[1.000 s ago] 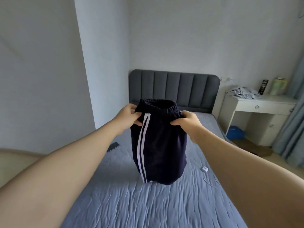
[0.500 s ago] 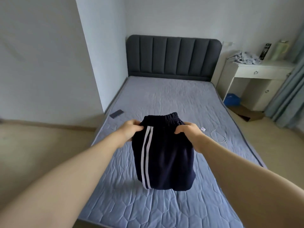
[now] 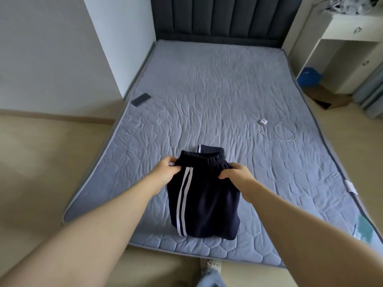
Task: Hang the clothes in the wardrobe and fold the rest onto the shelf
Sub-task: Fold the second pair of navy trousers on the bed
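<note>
Dark navy track pants (image 3: 207,201) with two white side stripes are folded over and lie on the near part of the grey-blue mattress (image 3: 217,90). My left hand (image 3: 165,172) grips the left end of the elastic waistband. My right hand (image 3: 238,176) grips the waistband's right end. A trouser leg end with a white stripe peeks out behind the waistband. No wardrobe or shelf is in view.
A dark phone (image 3: 141,99) lies at the mattress's left edge. A white charger plug (image 3: 262,122) and coiled cable (image 3: 284,132) lie right of centre. A white desk (image 3: 352,32) with crumpled cloth, a blue bin (image 3: 309,76) and a cardboard box (image 3: 329,98) stand at right. The padded headboard (image 3: 219,17) is at the back.
The pants came down from hanging in the air to lying on the mattress, both hands still on the waistband. My view tilted down toward the bed's near end.
</note>
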The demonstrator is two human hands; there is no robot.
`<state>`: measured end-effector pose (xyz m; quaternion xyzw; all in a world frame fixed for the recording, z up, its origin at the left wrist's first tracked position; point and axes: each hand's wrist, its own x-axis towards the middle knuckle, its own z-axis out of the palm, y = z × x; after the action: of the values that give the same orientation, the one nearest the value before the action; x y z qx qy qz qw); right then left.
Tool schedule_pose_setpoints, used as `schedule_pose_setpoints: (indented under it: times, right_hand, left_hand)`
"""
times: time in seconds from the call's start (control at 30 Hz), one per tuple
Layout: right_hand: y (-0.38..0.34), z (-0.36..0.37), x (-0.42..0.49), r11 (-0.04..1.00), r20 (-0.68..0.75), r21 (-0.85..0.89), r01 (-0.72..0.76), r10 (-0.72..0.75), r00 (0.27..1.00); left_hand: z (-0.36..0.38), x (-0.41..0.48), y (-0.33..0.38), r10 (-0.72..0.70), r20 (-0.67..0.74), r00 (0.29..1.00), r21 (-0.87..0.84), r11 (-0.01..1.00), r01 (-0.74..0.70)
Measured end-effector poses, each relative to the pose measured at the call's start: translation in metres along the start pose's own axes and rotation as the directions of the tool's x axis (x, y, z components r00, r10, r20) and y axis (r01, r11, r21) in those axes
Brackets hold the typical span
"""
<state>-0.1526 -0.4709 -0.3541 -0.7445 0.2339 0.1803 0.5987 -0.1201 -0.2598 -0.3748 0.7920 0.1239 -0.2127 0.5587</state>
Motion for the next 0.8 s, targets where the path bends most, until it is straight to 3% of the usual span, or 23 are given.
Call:
schedule_pose_setpoints:
  times: [0.23,0.4,0.53,0.63,0.8]
  right_hand:
    - [0.031,-0.013,0.103,0.993,-0.1,-0.037,-0.11,0.106,0.989]
    - [0.032,-0.036,0.193,0.933,-0.173,-0.354,-0.067,0.005,0.985]
    - [0.023,-0.038,0.261,0.979,-0.224,-0.203,-0.004,-0.042,0.974]
    - [0.036,-0.034,0.29,0.998,-0.208,-0.056,0.028,-0.039,0.977]
    - [0.109,-0.021,0.295,0.974,-0.087,-0.151,-0.168,0.157,0.984]
  left_hand:
    - [0.039,0.089,-0.01,-0.065,-0.021,0.998,0.048,0.997,0.066]
    - [0.072,0.18,0.003,-0.078,-0.031,0.996,0.084,0.993,0.081]
    - [0.091,0.251,0.012,0.004,-0.119,0.993,0.017,1.0,-0.002]
    - [0.101,0.286,-0.002,-0.001,-0.057,0.998,-0.005,1.0,0.0]
    - [0.114,0.294,-0.076,-0.162,0.007,0.987,0.077,0.984,0.161]
